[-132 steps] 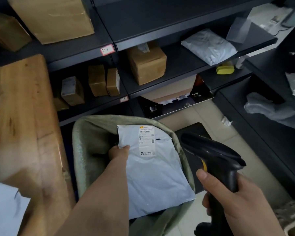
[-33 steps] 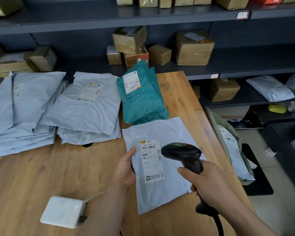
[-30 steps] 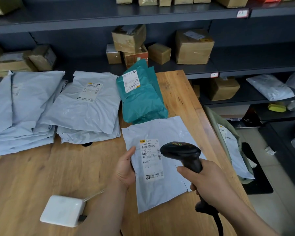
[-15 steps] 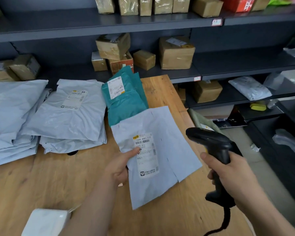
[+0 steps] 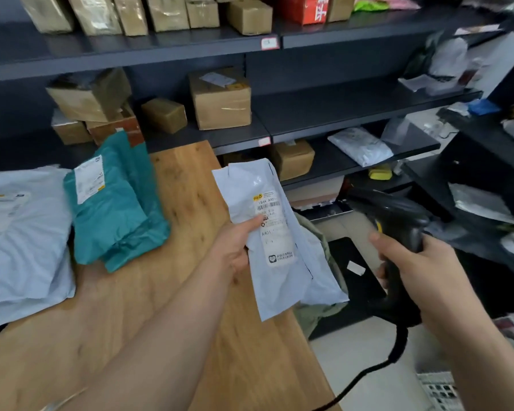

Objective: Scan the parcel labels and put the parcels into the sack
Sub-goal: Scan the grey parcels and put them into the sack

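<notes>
Our left hand [image 5: 235, 247] pinches the grey parcel [image 5: 282, 289] by its left edge at the label [image 5: 275, 229], holding it above the right edge of the table [image 5: 190, 203], partly over the sack [image 5: 316, 237] on the floor [image 5: 353, 357]. Our right hand [image 5: 413, 262] is clenched round the scanner [image 5: 398, 215], further right. Held by one edge, the limp parcel may slip early, or catch the sack's slack rim and land on the floor.

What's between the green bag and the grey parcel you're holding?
Just bare wooden table between the green bag and the grey parcel, seen in the head view.
</notes>
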`<control>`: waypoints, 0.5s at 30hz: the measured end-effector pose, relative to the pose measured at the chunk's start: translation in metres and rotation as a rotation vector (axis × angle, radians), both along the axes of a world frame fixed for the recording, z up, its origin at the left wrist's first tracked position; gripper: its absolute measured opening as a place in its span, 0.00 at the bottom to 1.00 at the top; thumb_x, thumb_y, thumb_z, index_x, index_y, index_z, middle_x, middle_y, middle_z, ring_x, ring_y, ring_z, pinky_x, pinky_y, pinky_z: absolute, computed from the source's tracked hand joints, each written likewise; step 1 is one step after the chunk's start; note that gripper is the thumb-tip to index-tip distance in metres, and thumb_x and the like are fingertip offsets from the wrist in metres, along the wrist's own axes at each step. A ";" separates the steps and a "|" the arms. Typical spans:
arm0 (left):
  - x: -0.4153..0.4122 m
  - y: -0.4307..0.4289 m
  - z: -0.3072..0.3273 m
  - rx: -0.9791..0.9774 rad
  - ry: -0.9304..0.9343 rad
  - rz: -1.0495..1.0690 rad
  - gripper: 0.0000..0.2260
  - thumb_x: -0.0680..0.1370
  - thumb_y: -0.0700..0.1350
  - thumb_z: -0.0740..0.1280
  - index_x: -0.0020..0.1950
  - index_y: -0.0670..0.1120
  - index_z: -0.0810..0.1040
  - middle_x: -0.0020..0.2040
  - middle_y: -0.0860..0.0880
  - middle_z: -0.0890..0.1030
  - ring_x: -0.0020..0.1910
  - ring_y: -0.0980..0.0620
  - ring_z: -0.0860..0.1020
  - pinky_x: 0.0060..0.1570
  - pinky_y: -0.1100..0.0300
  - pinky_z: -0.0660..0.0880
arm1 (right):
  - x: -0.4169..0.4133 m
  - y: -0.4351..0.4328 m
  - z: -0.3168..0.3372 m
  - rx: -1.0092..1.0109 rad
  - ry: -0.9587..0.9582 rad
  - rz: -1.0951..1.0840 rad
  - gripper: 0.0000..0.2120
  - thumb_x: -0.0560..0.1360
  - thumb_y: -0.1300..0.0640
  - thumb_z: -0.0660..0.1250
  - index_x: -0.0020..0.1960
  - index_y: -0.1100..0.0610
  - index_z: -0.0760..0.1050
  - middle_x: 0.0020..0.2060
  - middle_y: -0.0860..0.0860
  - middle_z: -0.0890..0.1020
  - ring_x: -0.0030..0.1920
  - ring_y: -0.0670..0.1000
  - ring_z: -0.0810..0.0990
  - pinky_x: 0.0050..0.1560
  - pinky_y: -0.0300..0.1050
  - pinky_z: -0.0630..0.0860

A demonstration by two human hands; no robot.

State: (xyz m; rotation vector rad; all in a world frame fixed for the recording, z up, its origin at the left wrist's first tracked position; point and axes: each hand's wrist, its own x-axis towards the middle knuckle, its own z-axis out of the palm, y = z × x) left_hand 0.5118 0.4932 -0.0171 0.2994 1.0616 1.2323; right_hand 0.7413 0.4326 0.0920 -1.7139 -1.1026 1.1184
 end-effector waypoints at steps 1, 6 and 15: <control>0.015 0.014 -0.004 -0.019 0.008 -0.004 0.11 0.77 0.34 0.65 0.60 0.38 0.77 0.56 0.41 0.82 0.44 0.46 0.83 0.42 0.50 0.82 | 0.009 0.009 -0.001 -0.007 0.019 0.003 0.11 0.73 0.55 0.71 0.37 0.60 0.74 0.26 0.57 0.75 0.24 0.51 0.72 0.23 0.40 0.71; 0.077 0.076 -0.048 -0.185 0.181 0.064 0.12 0.78 0.29 0.62 0.60 0.38 0.76 0.56 0.39 0.81 0.48 0.40 0.81 0.51 0.42 0.78 | 0.051 0.056 -0.022 -0.081 0.096 0.037 0.11 0.74 0.56 0.71 0.42 0.63 0.74 0.28 0.60 0.74 0.22 0.49 0.72 0.21 0.37 0.71; 0.121 0.137 -0.184 -0.525 0.472 0.151 0.12 0.77 0.31 0.60 0.58 0.35 0.77 0.55 0.36 0.80 0.52 0.37 0.80 0.54 0.44 0.78 | 0.096 0.131 -0.101 -0.188 0.127 0.088 0.12 0.71 0.54 0.73 0.37 0.60 0.74 0.24 0.56 0.77 0.24 0.51 0.74 0.24 0.40 0.72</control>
